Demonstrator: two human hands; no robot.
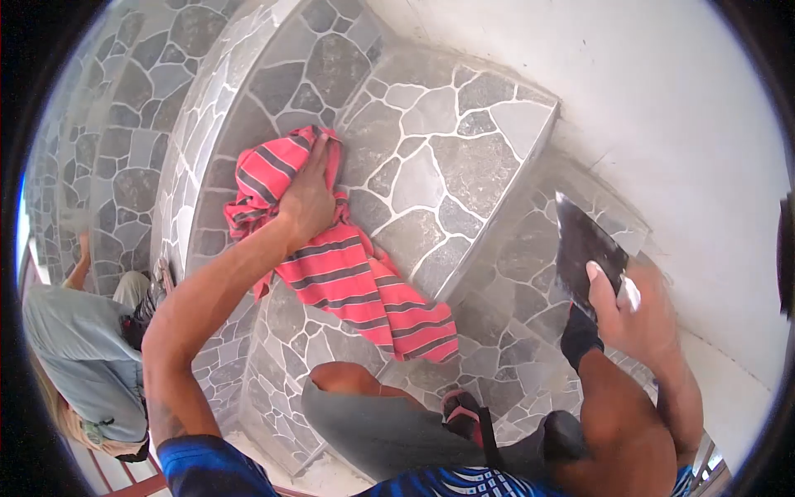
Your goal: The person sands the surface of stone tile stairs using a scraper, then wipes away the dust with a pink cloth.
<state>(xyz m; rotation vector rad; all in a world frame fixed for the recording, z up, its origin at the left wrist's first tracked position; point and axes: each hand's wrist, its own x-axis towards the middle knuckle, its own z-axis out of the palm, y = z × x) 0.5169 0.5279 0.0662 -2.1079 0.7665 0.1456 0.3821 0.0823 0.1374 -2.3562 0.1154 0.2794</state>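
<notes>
My left hand [310, 199] presses down on a bunched red cloth [331, 273] with dark grey stripes, fingers curved over its folds and partly hidden by them. Under the cloth's upper part lies the edge of a stone-patterned step [431, 157] with white joints; the cloth's loose end hangs toward my knees. On the right, my right hand [633, 315] is closed around a broad scraper [586, 253]. Its dark, worn metal blade points up and left, held in the air close to the white wall. My thumb lies along the blade's lower part.
A white wall [662, 91] runs along the right side. Curved stone-patterned steps [199, 99] descend at the left, where another person [83, 356] in light trousers sits, one hand on a lower step. My sandalled foot [462, 407] is below.
</notes>
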